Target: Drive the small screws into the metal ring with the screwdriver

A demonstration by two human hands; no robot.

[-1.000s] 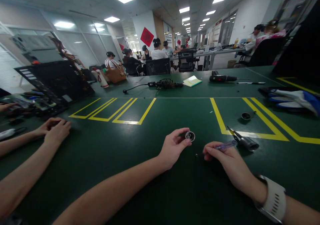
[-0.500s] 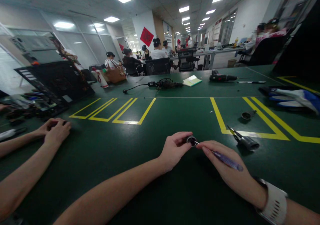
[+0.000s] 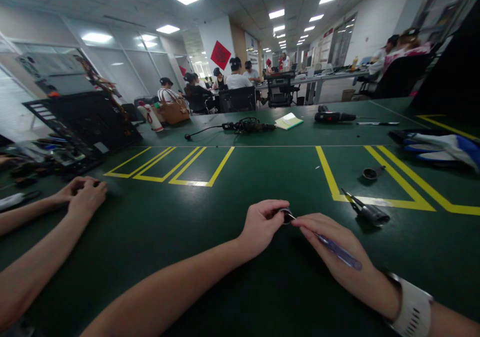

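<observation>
My left hand [image 3: 260, 227] pinches a small dark round part [image 3: 287, 216] between thumb and fingers, low over the green table [image 3: 180, 257]. With its thumb and fingers closed, my right hand [image 3: 333, 242] grips a screwdriver [image 3: 341, 254] that has a clear purple handle. The thin shaft points up and left, and its tip reaches the opening of the round part. What the tip touches inside is too small to tell. Right of my hands lies a grey metal cylinder [image 3: 375, 216] with dark prongs, and beyond it a small round cup-like part [image 3: 370, 173].
At the left, another person's hands [image 3: 84, 194] rest near a black panel [image 3: 82, 127]. Farther back lie a cabled tool [image 3: 249, 125], a notepad [image 3: 288, 121], a black power tool [image 3: 333, 116] and a pen [image 3: 378, 123]. Blue and white gloves [image 3: 442, 147] are at the right.
The screwdriver's handle has tipped slightly lower, with its shaft more steeply angled. The round part has turned a little in my left hand. Both hands keep their hold.
</observation>
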